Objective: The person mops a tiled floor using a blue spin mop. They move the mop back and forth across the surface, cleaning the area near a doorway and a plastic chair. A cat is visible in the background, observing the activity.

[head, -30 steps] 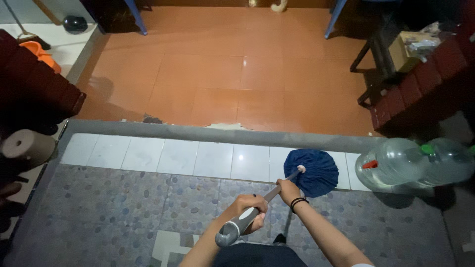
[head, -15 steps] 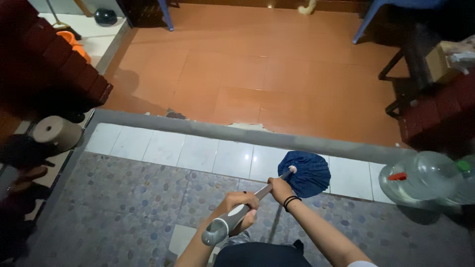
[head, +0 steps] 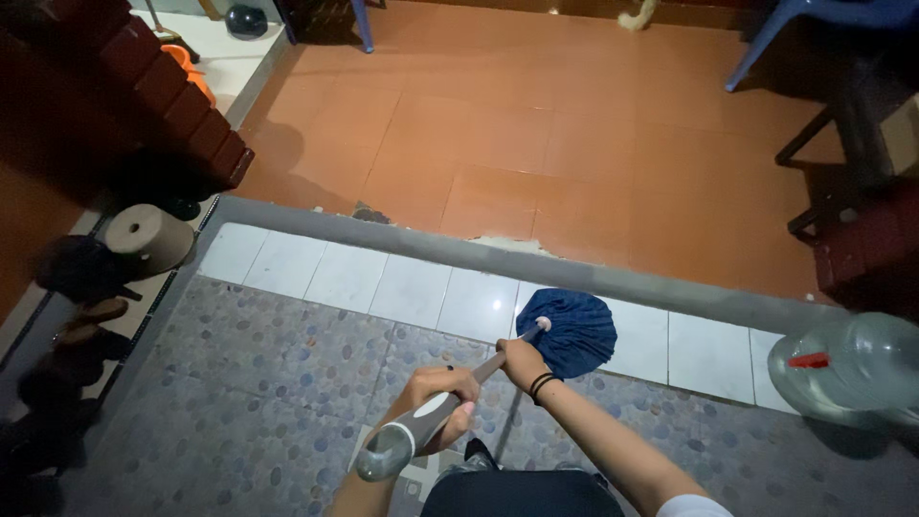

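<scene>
- Head view: the mop handle [head: 436,407] is gripped by both hands, the left hand [head: 438,393] closed round the grey grip, the right hand [head: 522,362] closed further down the shaft.
- The blue mop head [head: 567,330] is spread flat on the white tiles [head: 402,287], beside the grey curb [head: 383,232].
- For even wiping, the head is best kept flat and clear of the water jug [head: 847,369].

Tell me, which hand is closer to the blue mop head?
Right. The right hand grips the handle just behind the blue mop head; the left hand holds the grey grip farther back.
</scene>
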